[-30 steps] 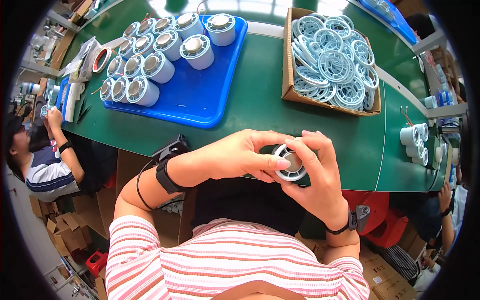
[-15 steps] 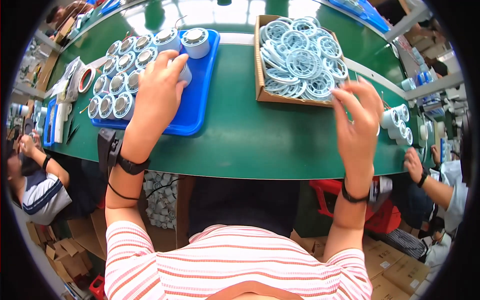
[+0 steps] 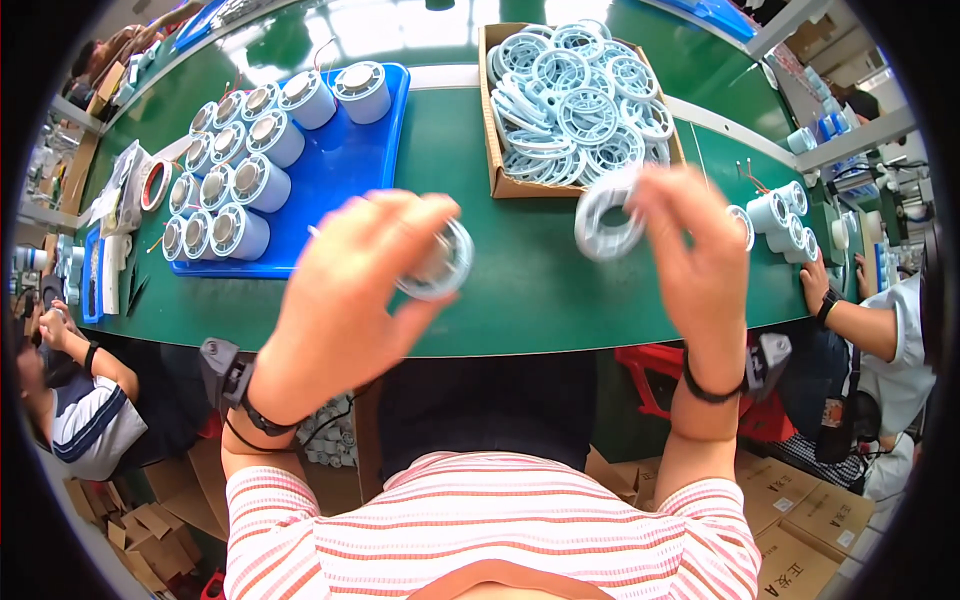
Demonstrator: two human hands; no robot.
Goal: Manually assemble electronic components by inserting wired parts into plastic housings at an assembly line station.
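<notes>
My left hand (image 3: 365, 275) is closed round a pale blue cylindrical motor housing (image 3: 452, 262), held above the green table near its front edge. Only the housing's ringed end shows past my fingers. In my right hand (image 3: 700, 235) is a pale blue plastic ring (image 3: 603, 222), pinched by its right side in front of the cardboard box (image 3: 492, 150). That box is heaped with similar rings. The blue tray (image 3: 345, 150) at the left carries several motor housings with silver centres and thin wires. Both hands and what they hold are somewhat blurred.
More housings (image 3: 770, 212) stand at the right of the green table (image 3: 520, 300). A tape roll (image 3: 156, 185), plastic bags and tweezers (image 3: 138, 293) lie left of the tray. Co-workers sit at both sides. Cartons (image 3: 800, 540) and a red stool (image 3: 640, 375) are below the table.
My left hand has lifted a housing out of the tray and brought it right and nearer. My right hand has come away from the box with a ring.
</notes>
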